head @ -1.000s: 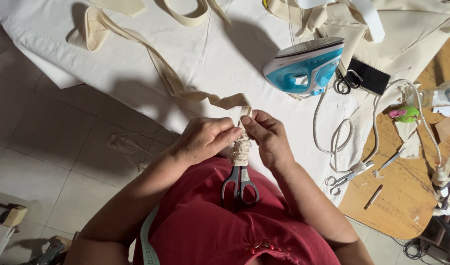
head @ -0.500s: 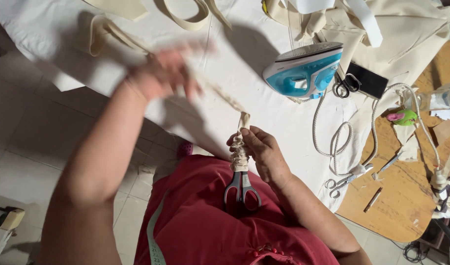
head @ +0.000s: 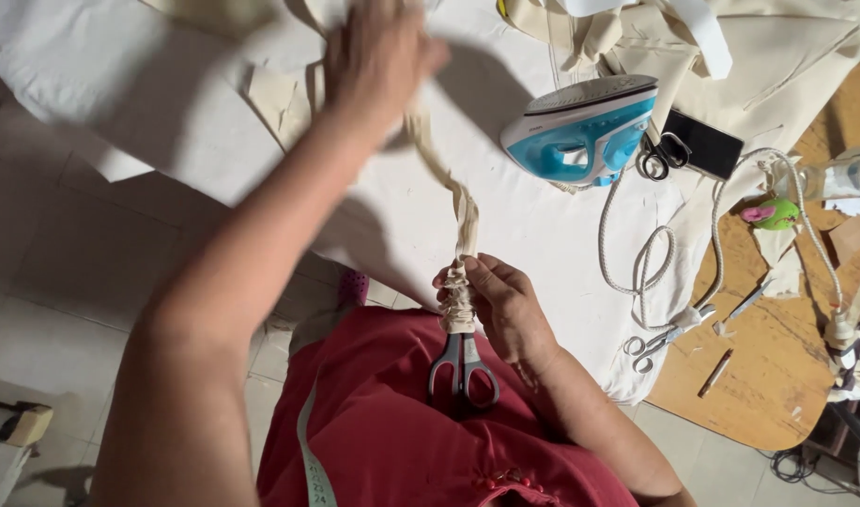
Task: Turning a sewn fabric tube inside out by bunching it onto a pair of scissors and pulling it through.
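My right hand (head: 498, 305) grips a pair of grey-handled scissors (head: 462, 368) with a cream fabric strip (head: 453, 208) bunched around the blades; the handles point down toward my red top. My left hand (head: 378, 58) is stretched far out over the white cloth-covered table (head: 167, 122), blurred, closed on the strip's far part and holding it taut. The strip runs between both hands.
A blue and white iron (head: 582, 129) stands at the right with its white cord (head: 637, 253). A dark phone (head: 700, 143), small scissors (head: 657, 343), a clear bottle (head: 848, 176), cream fabric pieces (head: 730, 47) and a wooden board (head: 787, 376) lie right. Tiled floor at left.
My left hand left the scissors, took the strip and swept away up the table, drawing it out. My right hand stayed on the scissors with the bunched fabric.
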